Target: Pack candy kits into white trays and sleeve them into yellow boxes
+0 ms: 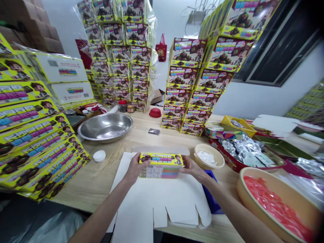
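Observation:
Between my two hands is a yellow printed cardboard box (162,165), its narrow yellow side facing up and a panel of small print and coloured stripes towards me. My left hand (135,168) grips its left end, thumb on the near edge. Around the right end, the fingers of my right hand (192,167) are closed. Beneath the box lie white unfolded carton blanks (174,195), with cut flaps at the table's front edge. A pale flap (162,149) shows just behind the box. The undersides of both hands are hidden.
Stacked printed boxes (32,145) rise at the left, with more stacks behind. A steel basin (105,127), bamboo sticks (108,160) and a white cap (99,155) lie left. On the right are a cream bowl (219,157), blue tray (211,195), foil packets (248,148) and a tub of red packets (275,206).

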Available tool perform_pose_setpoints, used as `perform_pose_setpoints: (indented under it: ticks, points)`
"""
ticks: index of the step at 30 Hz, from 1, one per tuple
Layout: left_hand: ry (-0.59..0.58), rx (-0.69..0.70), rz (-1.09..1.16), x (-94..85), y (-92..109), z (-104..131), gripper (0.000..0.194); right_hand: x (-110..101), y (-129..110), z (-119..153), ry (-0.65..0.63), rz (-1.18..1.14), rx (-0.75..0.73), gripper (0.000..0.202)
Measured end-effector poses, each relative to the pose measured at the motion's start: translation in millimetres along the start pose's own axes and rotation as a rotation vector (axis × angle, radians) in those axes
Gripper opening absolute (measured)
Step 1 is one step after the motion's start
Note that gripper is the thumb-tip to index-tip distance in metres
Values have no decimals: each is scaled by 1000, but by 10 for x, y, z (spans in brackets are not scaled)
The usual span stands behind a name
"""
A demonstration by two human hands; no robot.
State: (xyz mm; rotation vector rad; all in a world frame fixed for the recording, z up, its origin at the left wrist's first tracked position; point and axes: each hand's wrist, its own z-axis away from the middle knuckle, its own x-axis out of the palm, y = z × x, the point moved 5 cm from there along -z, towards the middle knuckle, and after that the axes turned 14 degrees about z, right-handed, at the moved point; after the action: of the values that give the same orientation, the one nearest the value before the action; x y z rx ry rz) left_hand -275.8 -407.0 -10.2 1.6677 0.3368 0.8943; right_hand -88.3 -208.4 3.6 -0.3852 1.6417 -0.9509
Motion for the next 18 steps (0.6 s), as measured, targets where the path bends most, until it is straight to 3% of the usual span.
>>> perform_pose_setpoints:
  ticks: [2,4,6,11,18]
  points:
    - [8,5,-19,-13,-10,-17,37,-254,-92,-2,99,51,-16,62]
    - [5,3,-28,-22,-1,-32,37,-493,-278,-52,151,262,-40,43]
    - [3,6,-37,-17,15,-37,37,-601,-485,-144,68,439,-50,23]
    - [23,8,-53,20,33,-26,39,-496,-729,-272,-201,246,95,10]
    - [15,-3,-38,9,31,-29,41,-508,-771,-226,-187,395,17,21]
